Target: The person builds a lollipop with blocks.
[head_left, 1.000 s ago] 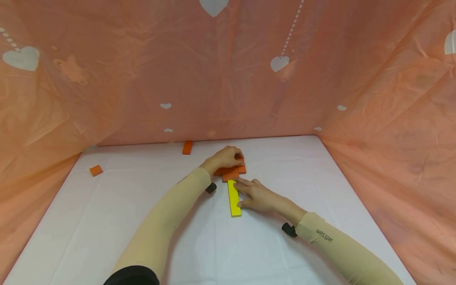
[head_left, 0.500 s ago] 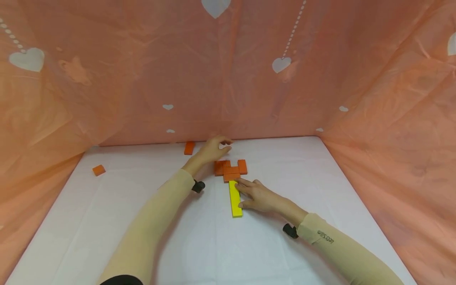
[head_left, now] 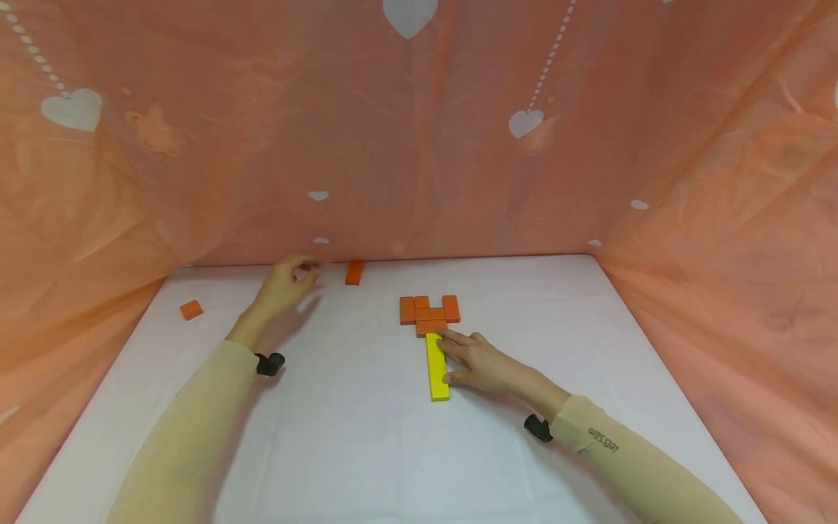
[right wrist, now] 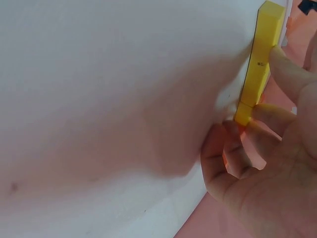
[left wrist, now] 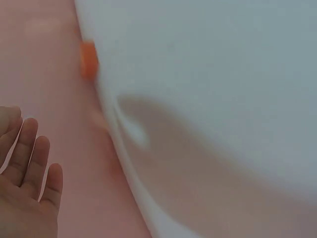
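Observation:
My left hand [head_left: 284, 287] is over the back left of the table, holding nothing, with fingers relaxed. In the left wrist view its fingers [left wrist: 37, 163] are spread a little. Nearest to it lies an orange block [head_left: 354, 273] at the table's back edge. My right hand [head_left: 481, 364] rests beside a long yellow bar [head_left: 437, 367], thumb and fingertips touching its right side. In the right wrist view a seam crosses the yellow bar [right wrist: 265, 54] near one end. Several orange blocks [head_left: 407, 311] lie together just beyond the bar, with a notch at their far side.
Another orange block [head_left: 191, 310] lies alone at the far left of the white table [head_left: 340, 429]. Peach-coloured curtains [head_left: 393, 145] with pale hearts close off the back and both sides. A small black device sits at each wrist.
My left hand has left the orange blocks and swung left, past the block at the back edge. The orange group now shows uncovered. My right hand stays by the yellow bar.

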A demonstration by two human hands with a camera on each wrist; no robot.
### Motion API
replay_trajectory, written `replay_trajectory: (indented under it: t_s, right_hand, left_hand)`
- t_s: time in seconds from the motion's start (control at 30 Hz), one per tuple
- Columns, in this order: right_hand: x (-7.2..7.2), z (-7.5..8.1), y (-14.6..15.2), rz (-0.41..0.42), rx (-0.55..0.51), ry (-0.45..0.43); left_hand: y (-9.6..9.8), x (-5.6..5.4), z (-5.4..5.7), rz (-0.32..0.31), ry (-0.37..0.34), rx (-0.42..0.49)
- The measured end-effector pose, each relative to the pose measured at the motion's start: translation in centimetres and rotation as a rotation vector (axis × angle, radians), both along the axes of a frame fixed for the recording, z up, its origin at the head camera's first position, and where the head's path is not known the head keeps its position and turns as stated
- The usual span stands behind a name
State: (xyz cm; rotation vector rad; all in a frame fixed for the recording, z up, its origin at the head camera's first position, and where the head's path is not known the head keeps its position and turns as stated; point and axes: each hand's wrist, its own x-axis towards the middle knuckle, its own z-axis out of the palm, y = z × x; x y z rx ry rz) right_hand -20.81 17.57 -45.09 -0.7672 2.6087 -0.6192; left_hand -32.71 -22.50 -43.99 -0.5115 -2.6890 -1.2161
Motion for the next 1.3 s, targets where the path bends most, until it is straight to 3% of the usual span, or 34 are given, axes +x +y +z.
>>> replay_trajectory:
  t_s: [0.27,0.47,0.67,0.77,0.87,1.07,1.3]
  right_hand:
    - [0.0,-0.2,0.2,-0.006,-0.007,-0.003]
    - [0.0,-0.4,0.2,-0.008,-0.009,-0.002]
    - [0.0,-0.3,0.2,-0.002,0.006,0.009]
    - [0.0,-0.3,0.2,0.0,0.009,0.011]
    - [0.0,-0.2,0.2,-0.004,0.008,0.006]
    - [0.0,-0.2,0.2,0.003,-0.004,0.005]
    - [-0.1,-0.2,0.1,0.002,-0.002,0.0]
  left_hand:
    - [-8.0,3.4,0.4,0.141,-0.027,-0.069]
    - [-13.3,5.1,-0.2,0.228,-0.04,-0.105]
    - [-16.9,6.5,-0.8,0.29,-0.143,-0.131]
    - [-18.1,6.8,-1.2,0.296,-0.165,-0.16]
    - [-18.4,6.6,-1.6,0.285,-0.143,-0.187]
    - [-18.1,6.4,-2.2,0.297,-0.109,-0.209]
    - [-17.6,6.6,-2.1,0.335,-0.096,-0.225]
